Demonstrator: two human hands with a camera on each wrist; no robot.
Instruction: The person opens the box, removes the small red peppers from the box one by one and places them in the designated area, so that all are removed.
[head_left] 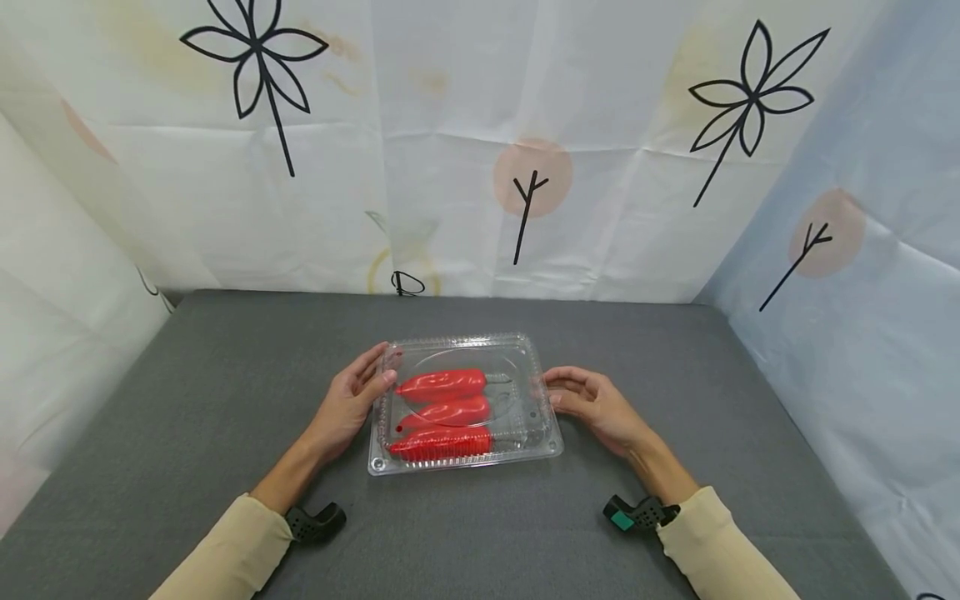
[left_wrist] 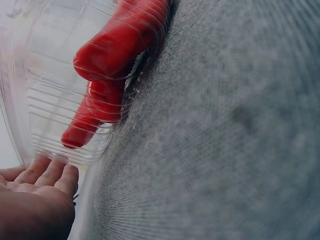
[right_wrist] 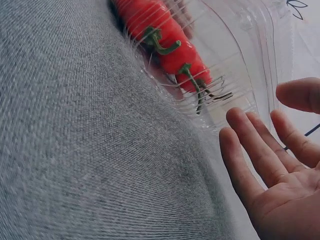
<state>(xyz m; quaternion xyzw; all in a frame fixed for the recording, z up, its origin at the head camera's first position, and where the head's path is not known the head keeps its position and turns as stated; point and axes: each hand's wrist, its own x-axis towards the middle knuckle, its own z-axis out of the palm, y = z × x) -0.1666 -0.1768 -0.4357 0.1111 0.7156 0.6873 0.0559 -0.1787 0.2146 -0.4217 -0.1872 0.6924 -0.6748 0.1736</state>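
A: Head view: clear box (head_left: 528, 421) of red peppers (head_left: 446, 412) on the desk (head_left: 465, 533), long axis sideways, between left grip (head_left: 351, 400) and right grip (head_left: 596, 404).

B: Left wrist: fingers straight, touching its end. Right wrist: fingers spread, just beside; left looks nearer tbh.

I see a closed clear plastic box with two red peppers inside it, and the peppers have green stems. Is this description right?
Only the number is wrong: the head view shows three red peppers, not two, inside the closed clear plastic box. The rest is right, green stems included.
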